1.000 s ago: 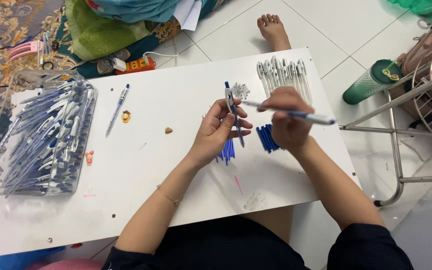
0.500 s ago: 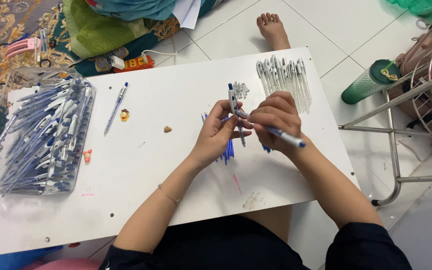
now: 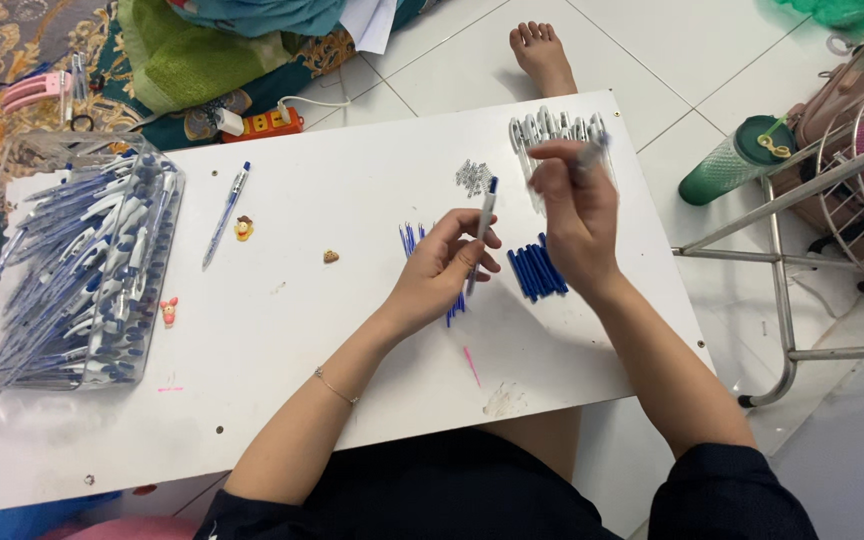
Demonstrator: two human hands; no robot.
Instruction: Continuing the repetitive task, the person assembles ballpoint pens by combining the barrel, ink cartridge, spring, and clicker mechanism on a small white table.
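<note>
Centrally, on a white board [image 3: 282,330]: left hand [image 3: 442,265], fingers closed round a slim pen refill [image 3: 482,232] with a blue tip, held nearly upright above the board. Right hand [image 3: 577,215], raised over the far edge, fingers pinched on a blurred pen barrel [image 3: 590,152]. Beneath that hand: a row of white pen barrels [image 3: 552,130]; a small heap of metal springs [image 3: 472,177] just beside them. Between the wrists: a cluster of blue caps [image 3: 537,270]. Far left: a clear plastic tray [image 3: 72,270] full of finished pens. One loose pen [image 3: 225,213] near the tray, small charms beside it. Green bottle [image 3: 727,170] on the floor, right.
</note>
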